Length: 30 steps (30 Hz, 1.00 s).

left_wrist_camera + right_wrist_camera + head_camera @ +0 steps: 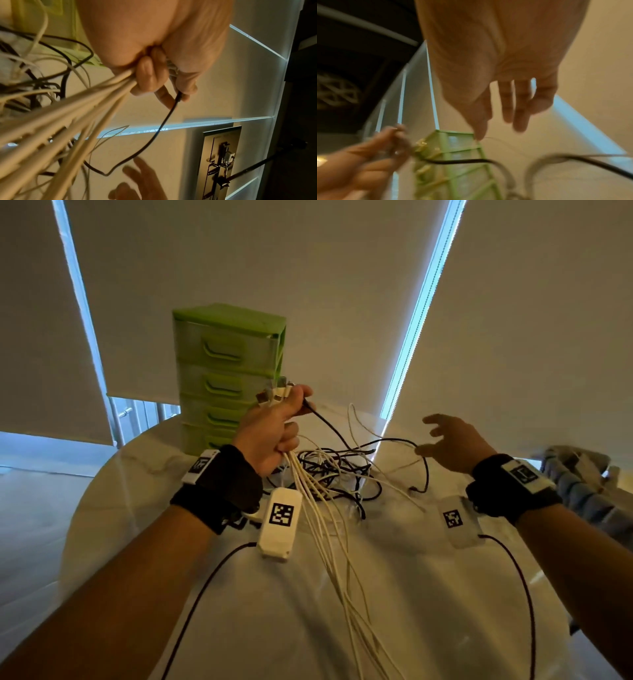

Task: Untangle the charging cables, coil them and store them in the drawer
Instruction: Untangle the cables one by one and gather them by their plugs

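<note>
The left hand [270, 433] is clenching a bundle of white cables [329, 529] in its fist, with the plug ends [274, 395] sticking out of the top of the fist, and its thumb and forefinger are also pinching the end of a black cable [329, 424]. The white cables are trailing down from the fist towards the person, while the black one is looping away into the tangle [339, 470] lying on the table [411, 594] just below the fist. The right hand [452, 443] is hovering to the far side of the tangle from the fist, fingers spread and holding nothing. The green drawer unit [226, 371] is standing on the table directly behind the fist, all its visible drawers closed.

Judging from this, lifting the fist further is likely to tighten the knots, since the black cable is running straight into the tangle. The pinch on the black plug looks slight, so a snag could be pulling it free. Loose strands are lying close to the drawer unit and could be catching on its handles.

The lower ends of the white cables are running out of the head view. How many cables are in the fist, and which strands in the tangle are crossing, is hard to make out. The right wrist view is blurring heavily.
</note>
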Each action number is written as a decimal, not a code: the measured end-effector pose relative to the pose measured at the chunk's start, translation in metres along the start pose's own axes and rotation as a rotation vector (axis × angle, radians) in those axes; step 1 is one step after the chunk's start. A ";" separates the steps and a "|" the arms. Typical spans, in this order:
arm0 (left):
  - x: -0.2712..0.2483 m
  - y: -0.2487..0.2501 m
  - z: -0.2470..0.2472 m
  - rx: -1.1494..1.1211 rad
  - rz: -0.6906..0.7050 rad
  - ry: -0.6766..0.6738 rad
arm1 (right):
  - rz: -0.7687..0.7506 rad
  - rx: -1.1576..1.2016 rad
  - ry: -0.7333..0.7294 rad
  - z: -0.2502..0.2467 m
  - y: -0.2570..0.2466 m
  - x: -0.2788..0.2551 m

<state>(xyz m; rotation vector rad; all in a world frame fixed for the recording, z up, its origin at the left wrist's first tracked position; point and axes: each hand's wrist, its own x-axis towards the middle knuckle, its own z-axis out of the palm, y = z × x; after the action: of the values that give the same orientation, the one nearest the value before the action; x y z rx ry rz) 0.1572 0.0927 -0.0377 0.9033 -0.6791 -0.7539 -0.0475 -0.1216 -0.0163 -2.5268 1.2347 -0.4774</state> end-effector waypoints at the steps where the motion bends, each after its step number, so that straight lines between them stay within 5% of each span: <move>1: 0.000 0.001 0.003 -0.002 -0.003 -0.028 | -0.107 0.052 -0.006 -0.001 -0.013 -0.006; 5: 0.003 0.001 0.018 -0.045 0.001 -0.066 | -0.451 0.092 -0.345 0.002 -0.069 -0.034; 11: -0.003 0.003 0.024 0.076 0.083 -0.097 | -0.539 0.123 -0.405 0.014 -0.086 -0.049; 16: -0.003 -0.002 0.026 0.017 -0.024 -0.072 | -0.630 0.067 -0.401 0.026 -0.094 -0.060; 25: -0.012 -0.003 0.027 -0.009 -0.060 -0.185 | -0.573 -0.047 -0.357 0.023 -0.094 -0.066; 30: -0.009 0.006 0.018 -0.204 -0.073 -0.224 | -0.459 -0.243 -0.457 0.008 -0.061 -0.054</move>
<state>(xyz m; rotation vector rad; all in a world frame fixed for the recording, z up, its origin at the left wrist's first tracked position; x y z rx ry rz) 0.1400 0.0950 -0.0258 0.6656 -0.7531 -0.9815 -0.0320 -0.0411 -0.0086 -2.9006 0.5742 0.1752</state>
